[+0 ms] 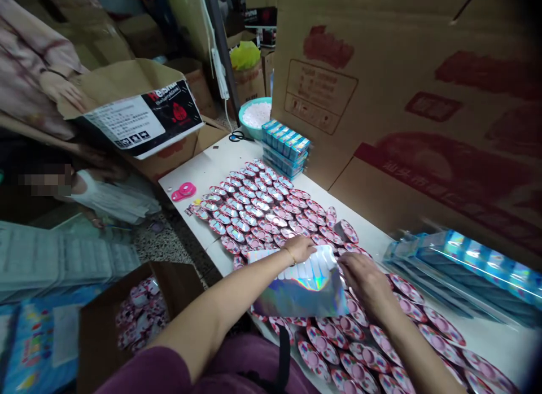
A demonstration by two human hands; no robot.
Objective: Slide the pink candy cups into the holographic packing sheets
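Note:
A shiny silver sheet [311,301] with a row of pale rectangles lies over rows of oval, pink-and-red printed packs [262,234]. My left hand [300,248] is closed on the sheet's upper edge, a thin bracelet at its wrist. Just off the sheet's upper right corner is my right hand [367,278], its fingers bent and pressed together; whatever is between the fingertips is too small to make out. More of these packs spread under and around both forearms. Some have a pale shiny patch on them, mostly those farther from me.
A large cardboard box [322,151] walls off the table's right side. Blue packaged stacks [285,148] stand at the back, others [466,258] at right. Scissors [240,136], a pink tape dispenser [185,191] and a teal basin [243,120] are farther off. At left, a person's hand [63,90] touches an open carton [139,120].

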